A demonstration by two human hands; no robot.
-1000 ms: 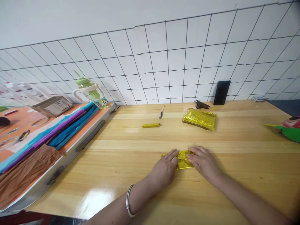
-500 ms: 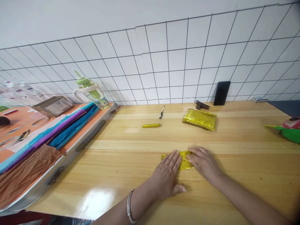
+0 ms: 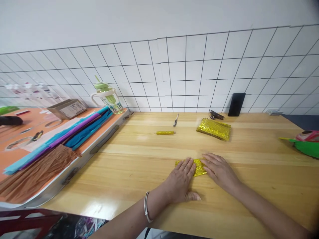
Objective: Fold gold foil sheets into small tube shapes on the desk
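Partly covering gold foil (image 3: 200,168) at view's 5 o'clock with flat left hand (image 3: 181,181), loosely curved right hand (image 3: 221,171) at its edge; beyond, with gold roll (image 3: 165,132) and pen (image 3: 176,120) at 11, gold stack (image 3: 214,128) at 1.

1. A pale label on the cardboard box (image 3: 56,112), near the far edge of the orange tabletop (image 3: 7,129), carries print too small to read.
2. Dark markings circle the green-lidded bottle (image 3: 107,94) at that tabletop's far right corner, equally illegible.
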